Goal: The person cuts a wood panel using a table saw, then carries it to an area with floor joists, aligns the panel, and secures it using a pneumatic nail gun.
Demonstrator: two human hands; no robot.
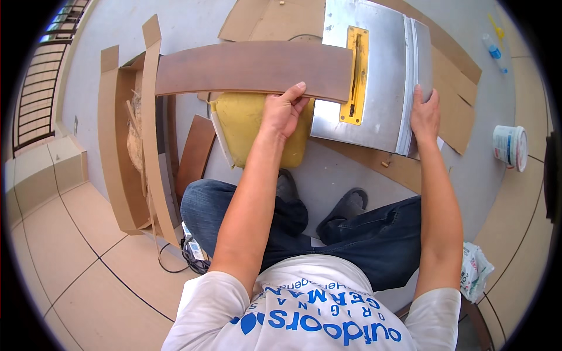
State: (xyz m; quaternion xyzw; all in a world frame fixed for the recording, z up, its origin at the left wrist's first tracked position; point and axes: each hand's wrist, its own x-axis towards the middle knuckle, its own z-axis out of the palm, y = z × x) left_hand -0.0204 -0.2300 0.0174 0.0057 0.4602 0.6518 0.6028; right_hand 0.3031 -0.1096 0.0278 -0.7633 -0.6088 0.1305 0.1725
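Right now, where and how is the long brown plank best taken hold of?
Probably by its near long edge, from the person's side, short of the yellow slotted plate. The plank is long, flat and thin, so a pinch with thumb on top and fingers beneath should suit. The left hand is at that edge, its thumb over the upper face.

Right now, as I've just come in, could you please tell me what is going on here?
A seated person's left hand grips the near edge of a long brown plank, thumb on top. The plank's right end lies over the metal tabletop, reaching the yellow slotted insert; its left end is at an open cardboard box. The right hand is at the tabletop's right side.
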